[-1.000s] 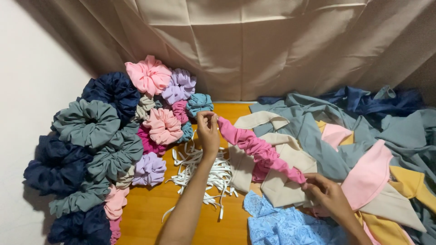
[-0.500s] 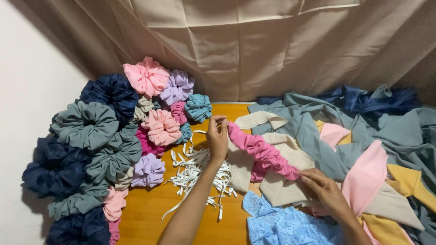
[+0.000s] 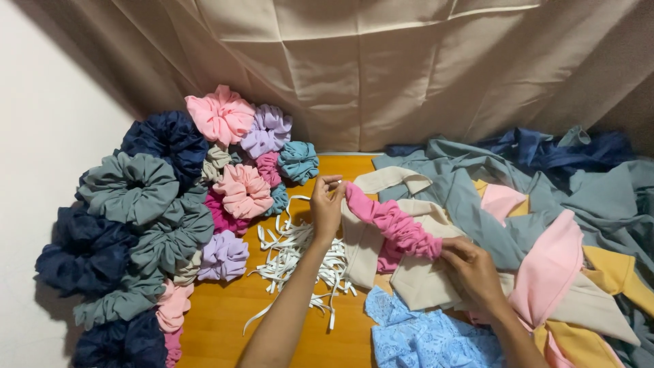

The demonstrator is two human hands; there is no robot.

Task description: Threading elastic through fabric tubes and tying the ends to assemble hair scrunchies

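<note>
The left hand (image 3: 327, 208) has drawn closer while the pink fabric tube (image 3: 395, 228) bunched shorter between both hands.

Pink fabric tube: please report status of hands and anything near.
Left hand pinches one end of pink fabric tube. Right hand grips other end. White elastic strips beside, not blocking.

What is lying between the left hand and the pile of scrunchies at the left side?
In the head view, a heap of white elastic strips lies on the wooden table between the left hand and the scrunchies.
</note>
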